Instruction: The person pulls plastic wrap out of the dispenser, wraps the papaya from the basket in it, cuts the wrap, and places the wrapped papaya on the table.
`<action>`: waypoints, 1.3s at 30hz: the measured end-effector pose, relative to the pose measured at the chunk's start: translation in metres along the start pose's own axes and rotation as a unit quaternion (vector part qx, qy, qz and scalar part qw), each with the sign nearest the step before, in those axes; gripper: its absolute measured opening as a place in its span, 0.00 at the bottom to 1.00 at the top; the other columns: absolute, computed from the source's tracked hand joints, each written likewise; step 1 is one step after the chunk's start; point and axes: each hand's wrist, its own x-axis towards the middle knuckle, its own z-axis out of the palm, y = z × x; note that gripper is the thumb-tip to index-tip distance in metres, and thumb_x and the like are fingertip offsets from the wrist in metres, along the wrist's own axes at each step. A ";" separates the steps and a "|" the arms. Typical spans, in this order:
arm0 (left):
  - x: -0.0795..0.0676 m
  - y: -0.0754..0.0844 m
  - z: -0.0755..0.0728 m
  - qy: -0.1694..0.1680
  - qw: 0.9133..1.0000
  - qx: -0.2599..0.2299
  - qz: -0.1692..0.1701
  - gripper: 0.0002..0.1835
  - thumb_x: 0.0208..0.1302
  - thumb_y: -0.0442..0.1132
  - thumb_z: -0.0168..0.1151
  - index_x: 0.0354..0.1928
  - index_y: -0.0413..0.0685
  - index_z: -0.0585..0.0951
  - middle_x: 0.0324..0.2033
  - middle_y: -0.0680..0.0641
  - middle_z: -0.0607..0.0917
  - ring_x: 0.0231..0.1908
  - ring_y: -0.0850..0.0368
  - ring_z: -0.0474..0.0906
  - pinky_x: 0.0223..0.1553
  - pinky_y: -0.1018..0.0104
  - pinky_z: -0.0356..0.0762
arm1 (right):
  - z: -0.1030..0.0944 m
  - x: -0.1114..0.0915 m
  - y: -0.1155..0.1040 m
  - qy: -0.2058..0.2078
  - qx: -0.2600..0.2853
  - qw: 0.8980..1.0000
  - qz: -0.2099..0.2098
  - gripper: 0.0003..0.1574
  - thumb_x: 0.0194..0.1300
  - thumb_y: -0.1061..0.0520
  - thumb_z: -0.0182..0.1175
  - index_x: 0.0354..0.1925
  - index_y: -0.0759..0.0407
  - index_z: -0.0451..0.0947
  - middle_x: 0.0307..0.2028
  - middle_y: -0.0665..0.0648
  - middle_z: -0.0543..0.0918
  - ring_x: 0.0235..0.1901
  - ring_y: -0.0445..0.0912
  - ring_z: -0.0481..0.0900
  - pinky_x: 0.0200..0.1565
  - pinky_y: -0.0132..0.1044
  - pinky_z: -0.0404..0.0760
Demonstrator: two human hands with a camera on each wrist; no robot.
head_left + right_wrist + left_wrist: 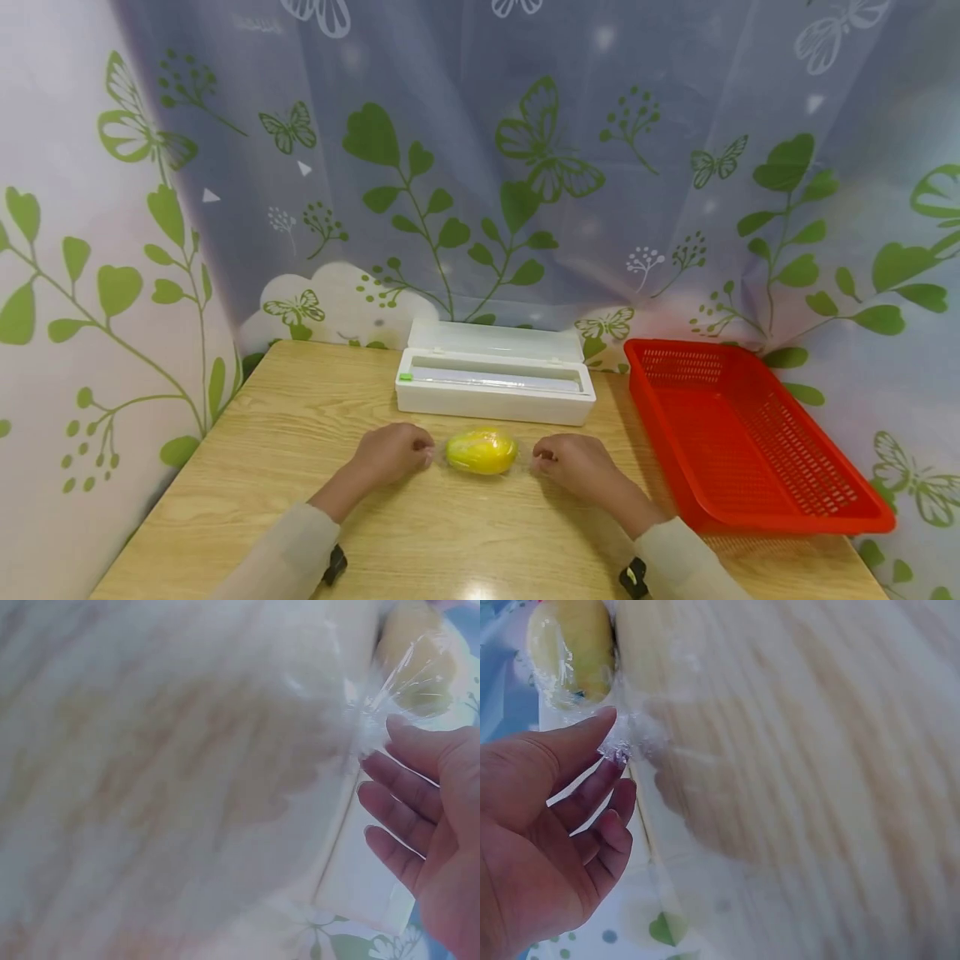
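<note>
In the head view, the beige fabric sleeves [288, 550] and black wrist-worn pieces [633, 578] are cut off by the lower edge. Beyond them, clear, crinkled plastic film [634, 736] is pinched between thumb and fingertips by the grip of the left hand [395, 452], and likewise by that of the right hand [577, 462]. Between the two, on the pale wood-grain bench [300, 400], the oval yellow-green fruit [482, 451] is wrapped in that film; it is cropped in both wrist views, where the wood grain is badly blurred. Just behind it, a long white plastic box [495, 407] with its lid raised is seen, a pale roll [487, 379] partly hidden inside. To the right, a red perforated plastic basket [787, 525] is placed. Farthest off, the grey-violet, butterfly-printed curtain [465, 125] is cut off at the top; faint pale marks at its upper left cannot be read.
</note>
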 end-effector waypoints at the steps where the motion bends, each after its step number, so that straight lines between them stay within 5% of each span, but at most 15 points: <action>1: -0.001 0.000 -0.001 0.000 1.000 -0.003 -0.001 0.10 0.65 0.46 0.69 0.47 0.59 0.88 0.44 0.56 0.88 0.46 0.56 0.84 0.48 0.46 0.78 | -0.002 0.000 -0.001 -0.005 0.002 1.000 0.002 0.07 0.64 0.51 0.70 0.40 0.49 0.88 0.36 0.45 0.88 0.35 0.41 0.83 0.38 0.42 0.79; 8: -0.011 0.014 -0.009 0.057 0.998 -0.014 0.003 0.14 0.62 0.47 0.72 0.50 0.57 0.87 0.49 0.53 0.86 0.44 0.54 0.84 0.39 0.53 0.81 | -0.011 0.003 -0.003 -0.034 0.006 0.999 0.014 0.10 0.65 0.49 0.69 0.43 0.50 0.88 0.35 0.42 0.85 0.34 0.39 0.80 0.38 0.41 0.78; 16: -0.032 0.056 0.008 0.076 0.981 -0.173 0.054 0.11 0.67 0.40 0.68 0.49 0.48 0.85 0.43 0.51 0.85 0.36 0.63 0.77 0.35 0.71 0.78 | -0.027 0.018 -0.006 -0.004 0.089 0.996 -0.004 0.10 0.69 0.51 0.65 0.45 0.52 0.86 0.35 0.43 0.82 0.34 0.39 0.76 0.37 0.35 0.77; 22: -0.032 0.072 0.018 0.112 0.974 -0.190 0.057 0.14 0.65 0.38 0.69 0.50 0.43 0.84 0.45 0.46 0.83 0.36 0.61 0.76 0.38 0.71 0.79 | -0.018 0.046 -0.008 0.006 0.232 0.972 -0.041 0.14 0.74 0.55 0.59 0.51 0.60 0.85 0.48 0.56 0.87 0.49 0.51 0.83 0.50 0.45 0.84; 27: -0.026 0.074 0.021 0.139 0.971 -0.187 0.058 0.14 0.65 0.36 0.69 0.51 0.42 0.84 0.46 0.45 0.83 0.37 0.59 0.76 0.39 0.71 0.79 | -0.012 0.058 -0.012 -0.020 0.304 0.952 -0.008 0.16 0.75 0.56 0.58 0.55 0.59 0.84 0.55 0.59 0.85 0.58 0.56 0.81 0.57 0.51 0.81; 34: -0.019 0.073 0.025 0.139 0.970 -0.195 0.047 0.14 0.66 0.36 0.68 0.51 0.40 0.84 0.45 0.43 0.83 0.37 0.58 0.75 0.39 0.70 0.78 | -0.005 0.061 -0.011 -0.045 0.342 0.938 0.024 0.16 0.73 0.53 0.61 0.52 0.60 0.86 0.50 0.59 0.88 0.52 0.51 0.83 0.54 0.44 0.82; 39: -0.016 0.073 0.025 0.143 0.968 -0.202 0.036 0.13 0.65 0.36 0.69 0.49 0.39 0.85 0.43 0.43 0.82 0.38 0.57 0.77 0.39 0.69 0.79 | 0.001 0.059 -0.008 -0.055 0.394 0.917 0.025 0.16 0.72 0.56 0.61 0.51 0.65 0.85 0.47 0.63 0.88 0.42 0.46 0.85 0.48 0.47 0.86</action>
